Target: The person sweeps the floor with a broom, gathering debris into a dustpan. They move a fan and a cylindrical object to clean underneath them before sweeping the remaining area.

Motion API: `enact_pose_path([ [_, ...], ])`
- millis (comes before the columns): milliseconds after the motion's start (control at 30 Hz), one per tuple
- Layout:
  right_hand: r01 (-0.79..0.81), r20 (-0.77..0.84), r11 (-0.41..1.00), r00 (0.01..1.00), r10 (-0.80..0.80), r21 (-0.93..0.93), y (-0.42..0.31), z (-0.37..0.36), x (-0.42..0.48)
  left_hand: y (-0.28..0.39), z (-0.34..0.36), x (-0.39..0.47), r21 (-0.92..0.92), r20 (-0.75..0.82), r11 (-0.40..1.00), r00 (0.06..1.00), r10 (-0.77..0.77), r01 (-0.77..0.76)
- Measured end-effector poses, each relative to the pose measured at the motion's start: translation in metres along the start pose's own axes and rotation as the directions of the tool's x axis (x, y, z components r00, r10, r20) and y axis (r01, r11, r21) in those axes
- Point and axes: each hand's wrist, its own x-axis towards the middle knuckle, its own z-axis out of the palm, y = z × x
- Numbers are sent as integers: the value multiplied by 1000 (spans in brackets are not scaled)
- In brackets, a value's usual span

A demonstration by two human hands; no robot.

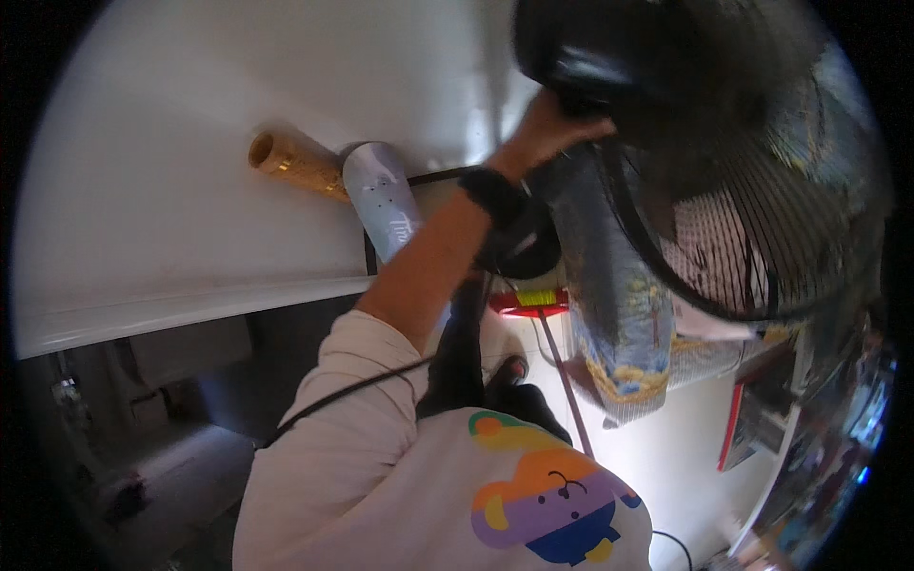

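My left hand point(550, 132) reaches up and forward, gripping a black electric fan point(607, 64) just beneath its dark motor housing. The fingers are partly hidden behind the fan, and the thumb points right. The fan's wire grille point(742, 235) faces away to the right, blurred. Below my wrist sits a round black base point(525, 246), probably the fan's. A black band is on this wrist. My right hand is out of view.
A pale blue skateboard deck point(378, 189) bearing writing and a brown cylinder point(296, 164) are beside the white wall point(178, 143). A red broom with yellow bristles point(534, 301) stands near my feet. Blue patterned fabric point(628, 335) covers furniture at right. A black cord point(357, 389) crosses my sleeve.
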Motion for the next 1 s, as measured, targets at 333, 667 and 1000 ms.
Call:
enact_pose_path([
  [333,182,18,944,983,-184,-275,-232,22,117,-226,-239,-129,596,-619,637,785,-24,489],
  [667,58,4,944,998,-60,-325,-295,42,149,-437,-426,-214,660,-470,461,804,-364,594],
  [1000,-75,-11,950,997,75,-303,-275,38,115,-379,-386,-171,761,-302,399,823,-481,512],
])
